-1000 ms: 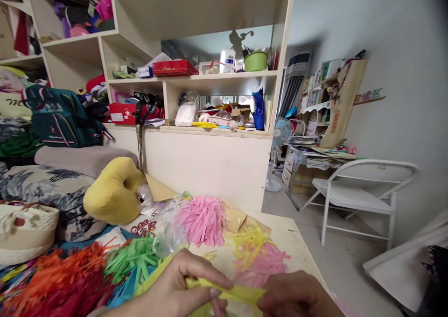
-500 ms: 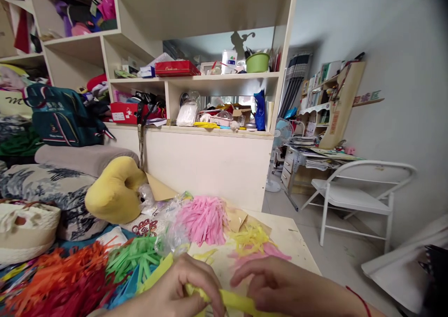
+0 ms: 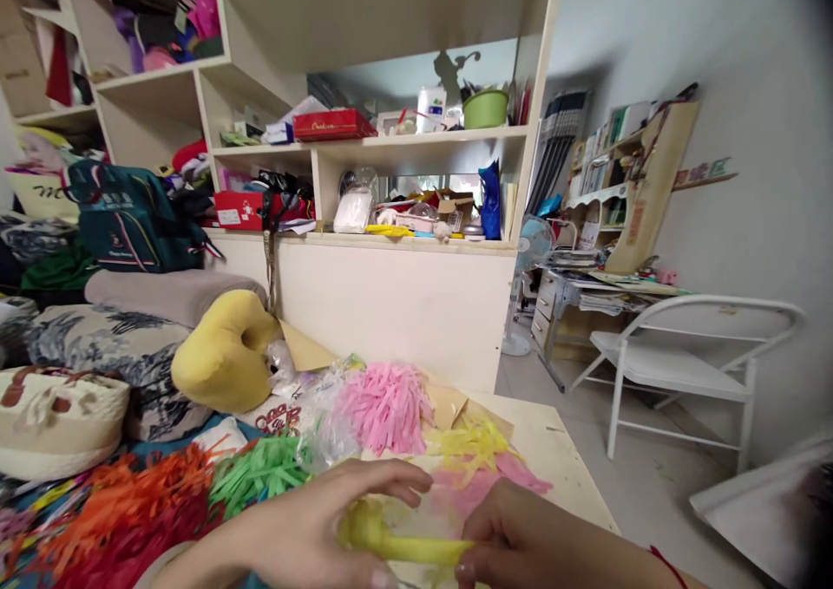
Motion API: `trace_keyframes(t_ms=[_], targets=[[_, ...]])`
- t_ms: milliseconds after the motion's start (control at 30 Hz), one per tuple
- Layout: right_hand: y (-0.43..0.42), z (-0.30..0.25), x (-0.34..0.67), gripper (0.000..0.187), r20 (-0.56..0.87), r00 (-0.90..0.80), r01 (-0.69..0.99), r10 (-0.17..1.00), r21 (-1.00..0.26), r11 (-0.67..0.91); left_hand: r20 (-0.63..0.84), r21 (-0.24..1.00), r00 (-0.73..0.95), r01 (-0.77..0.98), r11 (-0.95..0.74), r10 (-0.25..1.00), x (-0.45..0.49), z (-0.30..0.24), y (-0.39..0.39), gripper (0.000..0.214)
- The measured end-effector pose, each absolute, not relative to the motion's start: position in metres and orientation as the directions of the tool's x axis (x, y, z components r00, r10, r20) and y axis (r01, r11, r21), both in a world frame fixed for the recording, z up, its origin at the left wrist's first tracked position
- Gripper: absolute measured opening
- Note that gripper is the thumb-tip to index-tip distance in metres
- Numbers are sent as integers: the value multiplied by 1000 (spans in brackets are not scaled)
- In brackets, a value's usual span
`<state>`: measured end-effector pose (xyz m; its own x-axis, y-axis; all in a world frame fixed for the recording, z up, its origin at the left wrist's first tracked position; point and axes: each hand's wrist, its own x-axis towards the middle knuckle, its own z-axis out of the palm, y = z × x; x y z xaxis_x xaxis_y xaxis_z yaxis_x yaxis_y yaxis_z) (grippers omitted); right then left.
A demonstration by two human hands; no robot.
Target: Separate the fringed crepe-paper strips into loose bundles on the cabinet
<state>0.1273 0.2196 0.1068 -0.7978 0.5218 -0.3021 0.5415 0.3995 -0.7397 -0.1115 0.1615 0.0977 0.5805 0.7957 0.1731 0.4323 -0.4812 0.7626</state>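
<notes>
My left hand [image 3: 312,524] and my right hand [image 3: 534,541] meet at the bottom edge over the wooden table [image 3: 560,459]. Between them runs a rolled yellow paper strip [image 3: 396,544]. The left fingers curl round its left end and the right fingertips pinch its right end. Just beyond my hands lie piles of fringed paper: pink [image 3: 387,402], yellow [image 3: 472,441], green [image 3: 260,472] and orange-red [image 3: 123,515]. The strip is blurred by motion.
A yellow cushion [image 3: 225,355] and a woven bag [image 3: 62,420] lie on the bedding at left. Cluttered shelves [image 3: 403,142] stand behind the table. A white folding chair [image 3: 683,368] and a desk [image 3: 605,290] are at the right on open floor.
The view has shifted slightly left. My left fingers have stretched forward over the strip, which now looks rolled tighter, and my right hand has come back to pinch its right end.
</notes>
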Motion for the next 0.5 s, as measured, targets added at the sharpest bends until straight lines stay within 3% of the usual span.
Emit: trace_keyframes(t_ms=[33, 133, 367, 500], targets=[[219, 109, 125, 22, -276, -802, 544, 529, -705, 456, 129, 724, 562, 510, -464, 817, -106, 101, 163, 56], [217, 112, 123, 19, -227, -811, 547, 539, -618, 565, 10, 686, 567, 596, -418, 824, -84, 102, 168, 24], [220, 105, 131, 28, -219, -819, 499, 531, -728, 470, -63, 882, 520, 428, -196, 852, -71, 81, 176, 31], [218, 92, 131, 37, -45, -812, 361, 582, -822, 440, -25, 896, 437, 409, -173, 899, -73, 83, 173, 36]])
